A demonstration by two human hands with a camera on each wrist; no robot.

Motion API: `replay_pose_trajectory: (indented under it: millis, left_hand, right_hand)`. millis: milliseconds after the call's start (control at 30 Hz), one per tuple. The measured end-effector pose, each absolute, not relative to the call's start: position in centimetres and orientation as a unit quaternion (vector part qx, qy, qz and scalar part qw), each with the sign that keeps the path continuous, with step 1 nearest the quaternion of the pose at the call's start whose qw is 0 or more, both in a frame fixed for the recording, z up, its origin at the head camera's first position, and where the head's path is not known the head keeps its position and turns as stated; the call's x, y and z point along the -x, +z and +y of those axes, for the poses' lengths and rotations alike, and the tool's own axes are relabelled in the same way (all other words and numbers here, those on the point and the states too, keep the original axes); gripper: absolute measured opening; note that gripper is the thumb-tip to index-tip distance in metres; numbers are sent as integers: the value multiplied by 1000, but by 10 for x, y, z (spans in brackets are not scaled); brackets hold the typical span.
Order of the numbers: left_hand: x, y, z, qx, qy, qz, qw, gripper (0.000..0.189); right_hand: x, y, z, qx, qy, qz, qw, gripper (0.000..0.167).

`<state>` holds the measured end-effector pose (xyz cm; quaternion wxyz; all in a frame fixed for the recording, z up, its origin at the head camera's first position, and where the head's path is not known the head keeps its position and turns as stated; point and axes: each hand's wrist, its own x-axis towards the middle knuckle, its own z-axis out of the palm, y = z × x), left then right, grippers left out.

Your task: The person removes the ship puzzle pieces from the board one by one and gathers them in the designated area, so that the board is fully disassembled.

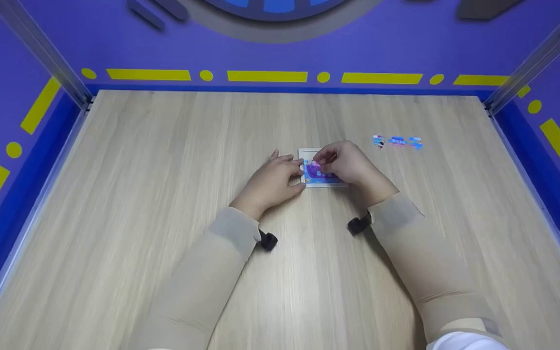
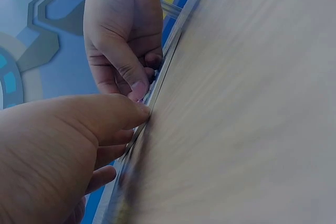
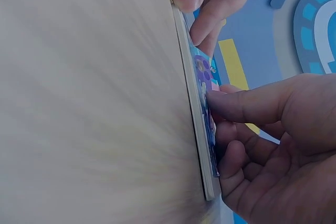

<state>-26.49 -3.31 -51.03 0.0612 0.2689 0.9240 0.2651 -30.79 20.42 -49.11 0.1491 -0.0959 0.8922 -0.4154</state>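
A small jigsaw puzzle in a pale tray frame [image 1: 323,185] lies on the table in the head view, its picture purple, blue and pink. My left hand [image 1: 272,180] rests at the tray's left side, fingers spread and fairly straight, thumb against the near left corner. Over the puzzle, my right hand [image 1: 350,163] pinches a pink puzzle piece [image 1: 315,164] between thumb and fingers. The right wrist view shows the tray edge-on [image 3: 195,108], with the right thumb and fingertips right at its picture surface. The right hand hides part of the puzzle.
Several loose puzzle pieces [image 1: 397,141] lie to the right of the tray, farther back. The wooden table [image 1: 163,146] is bounded by blue and purple panels [image 1: 280,58] at the back and sides. Black wrist cameras [image 1: 358,225] hang under both forearms.
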Motion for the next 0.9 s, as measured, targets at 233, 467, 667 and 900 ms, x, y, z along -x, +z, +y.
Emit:
replay_pose_trajectory:
  millis: [233, 467, 667, 900]
  left_hand:
    - [265, -511, -33, -271, 263, 924, 62, 39]
    - [265, -512, -34, -269, 266, 924, 61, 39]
    - [266, -511, -33, -269, 265, 924, 65, 39]
    - [266, -511, -34, -271, 260, 924, 67, 41]
  right_hand:
    - [308, -492, 203, 96, -419, 891, 145, 22]
    - [308, -492, 205, 95, -416, 894, 136, 17]
    - [310, -493, 208, 102, -408, 898, 128, 14]
    - [314, -497, 212, 110, -398, 902, 125, 15]
